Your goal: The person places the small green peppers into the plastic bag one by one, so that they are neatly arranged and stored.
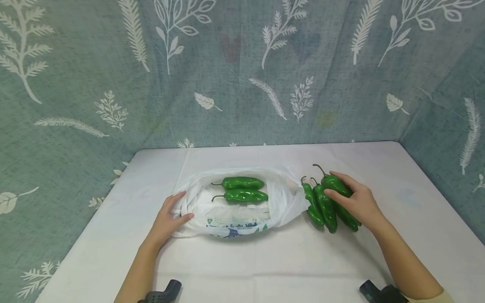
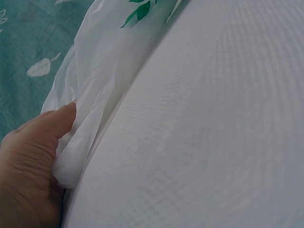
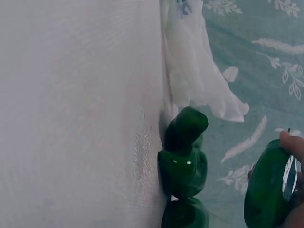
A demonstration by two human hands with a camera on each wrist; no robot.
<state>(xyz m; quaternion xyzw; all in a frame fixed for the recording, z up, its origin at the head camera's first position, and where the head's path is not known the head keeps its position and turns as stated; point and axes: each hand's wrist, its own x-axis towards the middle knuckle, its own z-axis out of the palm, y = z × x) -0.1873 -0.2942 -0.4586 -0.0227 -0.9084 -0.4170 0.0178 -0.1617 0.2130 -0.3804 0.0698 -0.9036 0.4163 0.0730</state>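
Observation:
A white plastic bag (image 1: 227,221) lies on the table with its mouth spread wide, and two green peppers (image 1: 246,196) rest side by side inside it. At the bag's left end, my left hand (image 1: 166,219) holds the plastic; the left wrist view shows the thumb against a fold of the bag (image 2: 90,118), other fingers mostly hidden. To the right of the bag, my right hand (image 1: 358,202) pinches a green pepper (image 3: 266,190) between thumb and fingers, raised off the table. Below and beside it, three more peppers (image 3: 183,173) lie on the cloth.
A white cloth (image 1: 212,269) covers the table. Behind it and at both sides hangs a blue-green curtain (image 1: 235,118) with white leaf prints. The bag's right edge touches or overlaps the leftmost loose pepper (image 1: 313,206).

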